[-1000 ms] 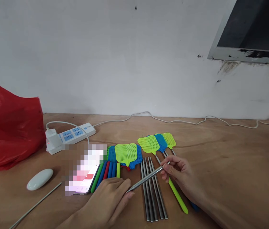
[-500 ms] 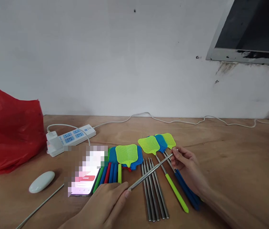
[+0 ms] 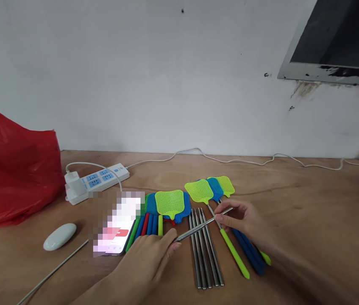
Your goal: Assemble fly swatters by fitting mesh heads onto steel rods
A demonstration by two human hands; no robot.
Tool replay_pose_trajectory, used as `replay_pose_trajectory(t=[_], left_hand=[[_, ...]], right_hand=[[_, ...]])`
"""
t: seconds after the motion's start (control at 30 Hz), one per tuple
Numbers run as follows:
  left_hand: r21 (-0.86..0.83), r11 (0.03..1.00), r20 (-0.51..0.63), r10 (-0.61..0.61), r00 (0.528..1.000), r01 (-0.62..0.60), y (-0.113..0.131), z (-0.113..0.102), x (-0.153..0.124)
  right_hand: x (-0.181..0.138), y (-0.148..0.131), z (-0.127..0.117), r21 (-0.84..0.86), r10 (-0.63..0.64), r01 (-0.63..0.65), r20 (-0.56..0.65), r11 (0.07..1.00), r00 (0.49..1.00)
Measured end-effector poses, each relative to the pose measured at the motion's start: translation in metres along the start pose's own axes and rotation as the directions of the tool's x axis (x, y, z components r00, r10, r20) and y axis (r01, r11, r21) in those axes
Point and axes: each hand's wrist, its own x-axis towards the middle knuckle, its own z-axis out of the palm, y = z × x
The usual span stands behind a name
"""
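The left hand (image 3: pixel 147 258) grips the thick end of one metal rod (image 3: pixel 195 230), while the right hand (image 3: pixel 236 216) pinches its thin far end between thumb and fingers. The rod slants above the bench (image 3: pixel 309 199), crossing over five loose rods (image 3: pixel 202 250) that lie side by side.

Left of these lie six loose handles (image 3: pixel 145 224): three blue, one green, one red and one yellow-green; the left hand hides some of their lower ends. Behind them is a pile of swatter heads (image 3: pixel 169 202), yellow-green on top; overlap prevents a full count. At least three joined swatters (image 3: pixel 199 191) lie to the right, partly covered by the right hand, two with yellow-green heads and one blue.

One lit phone (image 3: pixel 122 237), partly pixelated, lies just beside the green handle. Farther left are one white oval object (image 3: pixel 59 237), one power strip (image 3: pixel 106 178) with a plug (image 3: pixel 75 186) in it, and one red bag (image 3: pixel 17 178).
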Motion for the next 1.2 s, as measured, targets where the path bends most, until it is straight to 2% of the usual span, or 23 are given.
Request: replay_pose_trajectory(t=[0.07, 0.1, 0.13, 0.2, 0.23, 0.3, 0.33, 0.37, 0.4, 0.43, 0.6, 0.7, 0.83, 1.07, 1.2], left_hand=[[0.006, 1.000, -0.004, 0.022, 1.000, -0.022, -0.003, -0.003, 0.000], [0.010, 0.999, -0.001, 0.037, 0.999, -0.037, -0.004, -0.005, 0.000], [0.018, 0.998, 0.008, 0.055, 0.998, -0.055, -0.003, -0.008, 0.001], [0.042, 0.997, 0.039, 0.067, 0.997, -0.069, -0.001, -0.015, 0.002], [0.065, 0.996, 0.057, 0.062, 0.996, -0.065, 0.001, -0.018, 0.003], [0.109, 0.992, 0.090, 0.057, 0.994, -0.067, 0.003, -0.021, 0.004], [0.131, 0.989, 0.100, 0.061, 0.993, -0.074, 0.004, -0.021, 0.005], [0.152, 0.985, 0.104, 0.068, 0.992, -0.083, 0.005, -0.020, 0.005], [0.171, 0.981, 0.105, 0.076, 0.992, -0.093, 0.006, -0.019, 0.005], [0.191, 0.977, 0.105, 0.080, 0.991, -0.099, 0.006, -0.017, 0.005], [0.245, 0.965, 0.124, 0.069, 0.990, -0.098, 0.007, -0.011, 0.002], [0.223, 0.971, 0.135, 0.056, 0.989, -0.086, 0.005, -0.010, -0.002], [0.135, 0.989, 0.106, 0.049, 0.993, -0.063, 0.000, -0.007, -0.008], [-0.127, 0.992, 0.020, 0.000, 1.000, 0.003, 0.000, -0.013, -0.021], [-0.257, 0.961, -0.044, -0.117, 0.992, 0.102, -0.004, -0.020, -0.032]], right_hand=[[-0.001, -0.002, -0.007, -0.277, -0.184, 0.186, 0.035, 0.943, 0.982], [-0.003, -0.004, -0.008, -0.418, -0.284, 0.299, 0.099, 0.858, 0.954], [-0.005, -0.006, -0.009, -0.539, -0.370, 0.412, 0.191, 0.735, 0.909], [-0.008, -0.010, -0.008, -0.701, -0.477, 0.578, 0.372, 0.418, 0.796], [-0.010, -0.012, -0.005, -0.750, -0.493, 0.608, 0.437, 0.260, 0.752], [-0.013, -0.014, 0.002, -0.803, -0.486, 0.596, 0.517, 0.011, 0.705], [-0.014, -0.014, 0.006, -0.814, -0.442, 0.579, 0.537, -0.049, 0.718], [-0.015, -0.013, 0.010, -0.804, -0.439, 0.590, 0.558, -0.078, 0.704], [-0.015, -0.011, 0.014, -0.775, -0.417, 0.626, 0.598, -0.083, 0.685], [-0.015, -0.009, 0.017, -0.768, -0.391, 0.636, 0.608, -0.072, 0.691], [-0.014, 0.000, 0.020, -0.739, -0.309, 0.657, 0.596, 0.149, 0.741], [-0.013, 0.001, 0.018, -0.725, -0.289, 0.653, 0.591, 0.220, 0.753], [-0.013, 0.000, 0.020, -0.716, -0.297, 0.670, 0.607, 0.198, 0.737], [-0.014, -0.003, 0.023, -0.682, -0.395, 0.715, 0.622, 0.150, 0.676], [-0.014, 0.001, 0.011, -0.684, -0.447, 0.707, 0.583, 0.180, 0.678]])
